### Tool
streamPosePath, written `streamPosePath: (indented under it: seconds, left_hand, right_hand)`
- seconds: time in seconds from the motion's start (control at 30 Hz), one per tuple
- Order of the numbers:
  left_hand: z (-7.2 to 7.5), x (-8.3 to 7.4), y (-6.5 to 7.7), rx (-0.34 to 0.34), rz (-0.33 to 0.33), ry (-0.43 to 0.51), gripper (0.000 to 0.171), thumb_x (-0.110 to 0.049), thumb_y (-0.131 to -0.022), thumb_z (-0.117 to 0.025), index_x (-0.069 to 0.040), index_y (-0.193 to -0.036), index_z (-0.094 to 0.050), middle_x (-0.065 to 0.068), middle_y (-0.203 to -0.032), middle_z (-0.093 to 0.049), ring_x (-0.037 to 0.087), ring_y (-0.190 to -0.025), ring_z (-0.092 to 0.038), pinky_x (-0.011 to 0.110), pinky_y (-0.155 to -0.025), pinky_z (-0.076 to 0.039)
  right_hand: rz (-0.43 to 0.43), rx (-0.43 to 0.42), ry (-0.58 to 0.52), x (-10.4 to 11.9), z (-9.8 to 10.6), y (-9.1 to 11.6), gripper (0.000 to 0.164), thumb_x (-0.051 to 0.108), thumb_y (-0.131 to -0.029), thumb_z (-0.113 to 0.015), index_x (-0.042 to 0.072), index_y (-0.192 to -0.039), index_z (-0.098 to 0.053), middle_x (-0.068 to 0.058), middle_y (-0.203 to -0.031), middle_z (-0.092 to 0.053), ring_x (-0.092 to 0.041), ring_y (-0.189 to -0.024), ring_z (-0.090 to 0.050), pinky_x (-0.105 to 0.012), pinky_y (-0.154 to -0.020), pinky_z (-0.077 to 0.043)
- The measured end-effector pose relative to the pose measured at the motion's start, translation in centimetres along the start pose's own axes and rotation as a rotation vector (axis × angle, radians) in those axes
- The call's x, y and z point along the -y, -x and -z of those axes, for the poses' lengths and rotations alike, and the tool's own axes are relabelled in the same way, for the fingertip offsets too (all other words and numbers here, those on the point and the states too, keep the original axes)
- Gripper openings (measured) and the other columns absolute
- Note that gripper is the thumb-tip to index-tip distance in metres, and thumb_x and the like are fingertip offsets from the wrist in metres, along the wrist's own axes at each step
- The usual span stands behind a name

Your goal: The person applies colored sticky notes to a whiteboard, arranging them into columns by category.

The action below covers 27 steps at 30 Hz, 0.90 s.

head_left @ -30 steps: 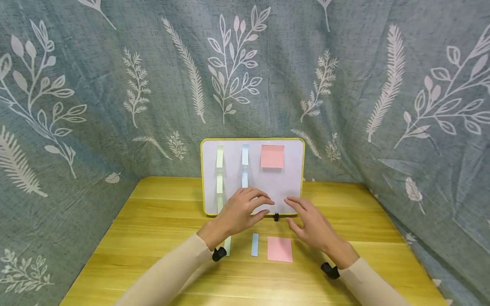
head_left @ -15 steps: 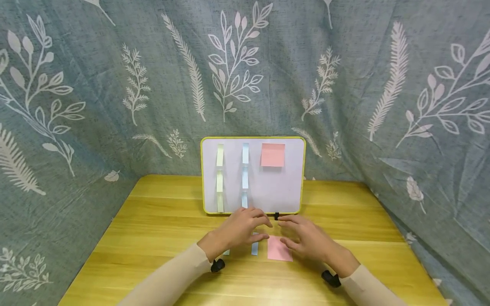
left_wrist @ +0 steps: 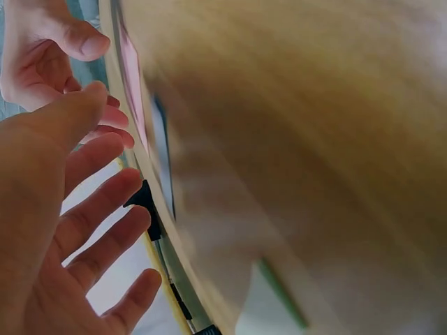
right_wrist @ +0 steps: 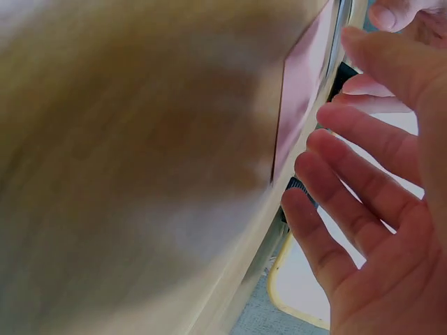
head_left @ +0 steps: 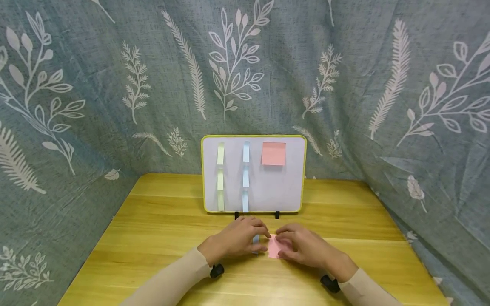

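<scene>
My left hand [head_left: 239, 239], fingers spread and slightly bent, hovers low over the table beside a blue sticky-note strip pad [head_left: 256, 239], partly covering it. My right hand [head_left: 308, 248] is over the right side of a pink sticky-note pad [head_left: 273, 251], its fingers loosely bent, holding nothing. In the right wrist view the fingers [right_wrist: 335, 174] are apart from the pink pad [right_wrist: 297, 98]. A pale green strip pad [left_wrist: 269, 300] shows in the left wrist view; the left hand hides it in the head view.
Behind the hands a yellow-framed whiteboard [head_left: 289, 191] stands on black feet [head_left: 277, 215]. On it are a column of green strips [head_left: 220, 179], a column of blue strips [head_left: 246, 176] and one pink note [head_left: 273, 154]. A patterned curtain [head_left: 245, 63] surrounds the wooden table [head_left: 153, 238].
Both hands have come down and back from in front of the whiteboard to the pads on the table. The lowest blue strip, earlier behind the left hand, now shows fully.
</scene>
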<state>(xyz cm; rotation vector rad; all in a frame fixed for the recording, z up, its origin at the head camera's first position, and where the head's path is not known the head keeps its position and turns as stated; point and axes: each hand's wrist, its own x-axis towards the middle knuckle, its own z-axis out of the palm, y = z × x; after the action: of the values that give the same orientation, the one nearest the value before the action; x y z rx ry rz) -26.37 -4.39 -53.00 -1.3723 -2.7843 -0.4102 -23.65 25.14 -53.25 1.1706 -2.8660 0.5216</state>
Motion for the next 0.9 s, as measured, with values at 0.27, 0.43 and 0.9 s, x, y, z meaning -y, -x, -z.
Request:
streamPosePath:
  seconds: [0.27,0.43,0.9]
  left_hand:
    - [-0.5,0.0,0.1,0.046,0.013,-0.017,0.039,-0.056,-0.115,-0.072,-0.033,-0.146,-0.080,-0.009,-0.160,-0.072,0.019,-0.154,-0.064,0.054,-0.130,-0.054]
    - [-0.6,-0.3,0.0,0.071,0.009,-0.046,0.040,-0.059,-0.115,-0.070,-0.036,-0.147,-0.079,-0.011,-0.163,-0.070,0.019,-0.155,-0.063,0.054,-0.129,-0.053]
    - [-0.5,-1.3,0.3,0.098,0.019,-0.035,0.039,-0.055,-0.114,-0.073,-0.037,-0.148,-0.079,-0.017,-0.166,-0.068,0.016,-0.154,-0.062,0.050,-0.126,-0.052]
  right_hand:
    - [0.010,0.003,0.008,0.0,-0.3,0.1,0.043,0.043,-0.105,-0.090,0.016,-0.139,-0.084,-0.005,-0.148,-0.074,-0.026,-0.135,-0.074,-0.050,-0.109,-0.068]
    - [0.024,0.006,-0.002,0.1,-0.4,0.1,0.042,0.043,-0.105,-0.091,0.018,-0.137,-0.085,-0.004,-0.146,-0.074,-0.024,-0.132,-0.074,-0.048,-0.107,-0.068]
    - [0.052,-0.005,0.042,0.4,-0.5,0.3,0.033,0.038,-0.104,-0.092,0.019,-0.131,-0.086,-0.004,-0.143,-0.076,-0.022,-0.126,-0.076,-0.047,-0.103,-0.069]
